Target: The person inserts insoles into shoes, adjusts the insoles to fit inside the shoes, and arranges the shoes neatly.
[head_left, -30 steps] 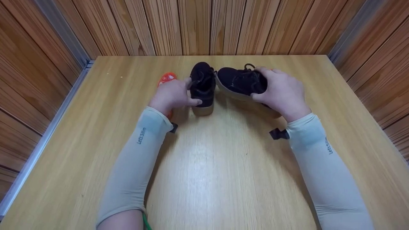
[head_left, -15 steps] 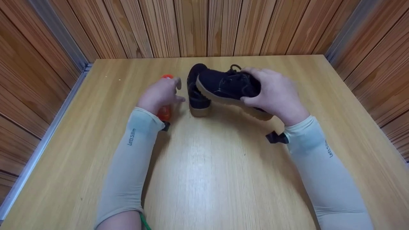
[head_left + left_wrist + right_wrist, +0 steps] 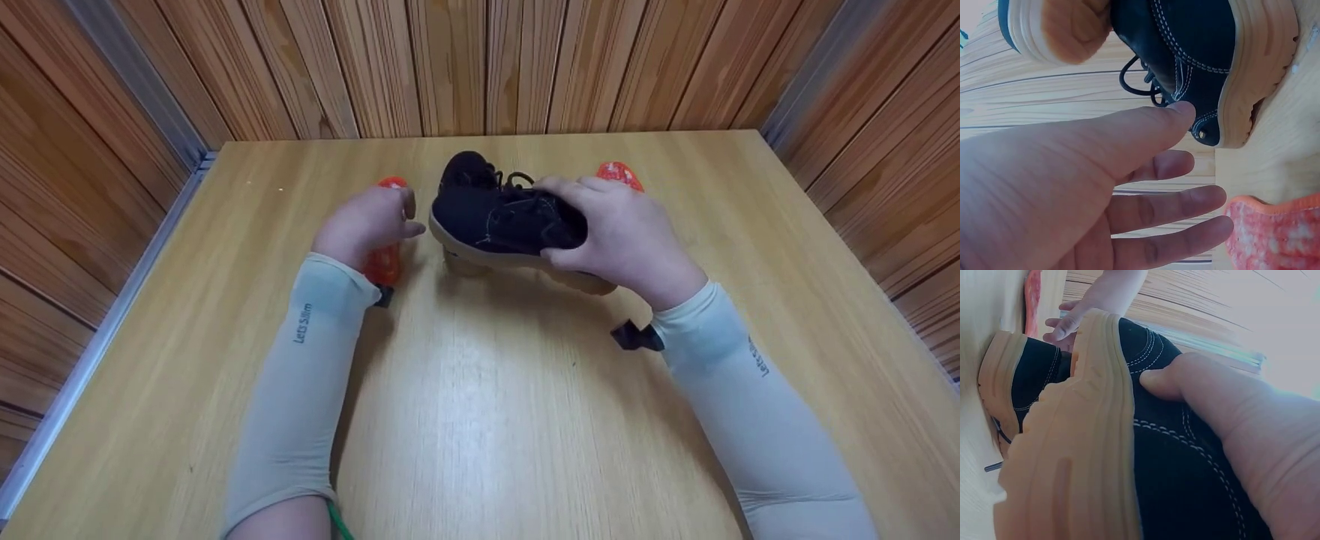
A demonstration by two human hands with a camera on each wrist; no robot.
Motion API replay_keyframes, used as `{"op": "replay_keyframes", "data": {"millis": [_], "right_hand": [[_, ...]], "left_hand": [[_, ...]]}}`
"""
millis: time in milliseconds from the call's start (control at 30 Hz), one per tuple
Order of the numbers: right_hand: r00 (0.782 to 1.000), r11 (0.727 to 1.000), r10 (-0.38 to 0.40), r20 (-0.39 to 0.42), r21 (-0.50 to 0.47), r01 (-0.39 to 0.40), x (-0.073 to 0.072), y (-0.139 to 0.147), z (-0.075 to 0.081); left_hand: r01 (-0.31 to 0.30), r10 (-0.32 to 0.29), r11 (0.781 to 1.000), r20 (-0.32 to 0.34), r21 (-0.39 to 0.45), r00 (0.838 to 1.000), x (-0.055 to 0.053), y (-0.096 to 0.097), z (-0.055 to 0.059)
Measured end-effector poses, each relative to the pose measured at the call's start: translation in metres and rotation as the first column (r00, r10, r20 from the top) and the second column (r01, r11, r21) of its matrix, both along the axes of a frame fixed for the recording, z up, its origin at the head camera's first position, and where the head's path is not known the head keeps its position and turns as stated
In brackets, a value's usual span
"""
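My right hand (image 3: 626, 232) grips a dark shoe (image 3: 499, 225) around its heel opening, with the thumb on the near side. This shoe has white stitching, laces and a tan rubber sole (image 3: 1084, 455), and it is raised off the table with its toe pointing left. Behind it stands the other dark shoe (image 3: 465, 169), partly hidden in the head view; its tan heel touches the table. My left hand (image 3: 367, 225) hovers left of both shoes, fingers apart and holding nothing. Under it lies an orange-red, insole-shaped piece (image 3: 384, 266), partly covered by the hand.
A second orange-red, insole-shaped piece (image 3: 619, 174) lies behind my right hand. Everything is on a light wooden table (image 3: 480, 420). Wood-plank walls (image 3: 450, 67) stand at the back and both sides. A small black device (image 3: 637, 336) sits at my right wrist.
The right hand has lifted its shoe and moved it left, in front of the other shoe. My left hand has come away leftward from the standing shoe. The right-hand orange-red piece is now more exposed.
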State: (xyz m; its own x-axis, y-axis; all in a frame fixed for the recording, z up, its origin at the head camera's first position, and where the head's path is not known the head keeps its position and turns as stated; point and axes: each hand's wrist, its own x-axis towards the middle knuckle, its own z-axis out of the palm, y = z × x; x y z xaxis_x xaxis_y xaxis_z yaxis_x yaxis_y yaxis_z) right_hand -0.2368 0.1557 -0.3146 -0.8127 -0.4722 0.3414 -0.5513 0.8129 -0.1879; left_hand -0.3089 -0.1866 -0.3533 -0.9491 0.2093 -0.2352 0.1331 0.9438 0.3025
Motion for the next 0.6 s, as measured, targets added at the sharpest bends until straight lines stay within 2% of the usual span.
{"op": "replay_keyframes", "data": {"millis": [167,367,600], "right_hand": [[0.998,0.998,0.065,-0.007,-0.026,-0.065,0.004,-0.005,0.001],[0.995,0.995,0.094,-0.024,-0.012,-0.095,0.009,-0.009,-0.001],[0.989,0.990,0.142,-0.050,-0.018,-0.143,0.012,-0.009,-0.002]], "left_hand": [[-0.015,0.016,1.000,-0.028,0.008,0.999,0.000,-0.004,-0.002],[-0.022,0.023,0.999,-0.006,0.035,1.000,0.000,-0.006,-0.004],[-0.031,0.031,0.999,0.002,0.042,1.000,0.002,-0.006,0.001]]}}
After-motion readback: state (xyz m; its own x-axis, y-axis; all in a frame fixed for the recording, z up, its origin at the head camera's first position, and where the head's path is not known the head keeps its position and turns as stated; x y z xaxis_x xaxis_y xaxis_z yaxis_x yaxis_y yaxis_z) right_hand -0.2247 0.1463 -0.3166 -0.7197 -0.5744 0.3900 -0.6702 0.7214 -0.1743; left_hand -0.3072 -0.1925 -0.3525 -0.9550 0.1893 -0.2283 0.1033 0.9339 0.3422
